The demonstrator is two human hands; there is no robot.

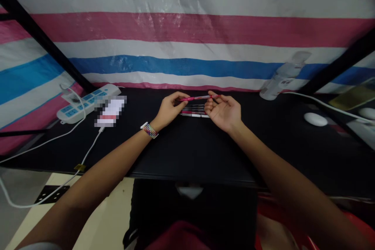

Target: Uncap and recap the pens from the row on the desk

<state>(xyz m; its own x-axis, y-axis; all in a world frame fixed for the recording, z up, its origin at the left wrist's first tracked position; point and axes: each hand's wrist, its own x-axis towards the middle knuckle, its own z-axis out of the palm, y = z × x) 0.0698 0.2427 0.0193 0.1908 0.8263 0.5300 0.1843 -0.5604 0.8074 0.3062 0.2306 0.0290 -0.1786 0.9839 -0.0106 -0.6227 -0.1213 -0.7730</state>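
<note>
A red pen [200, 97] is held level above the black table, its two ends between my hands. My left hand [170, 110], with a colourful band at the wrist, pinches the pen's left end between thumb and fingers. My right hand [225, 112] is turned palm up, its fingertips closed on the right end. Below the held pen, several pens [195, 110] lie side by side on the table, dark ones behind and a white one [195, 115] nearest me. My hands partly cover their ends.
On the black table [190, 152], a white power strip [70, 114] and a phone [113, 111] with a cable lie left. A clear bottle [281, 78], a white mouse [315, 119] and cables are right. A striped sheet [190, 27] hangs behind.
</note>
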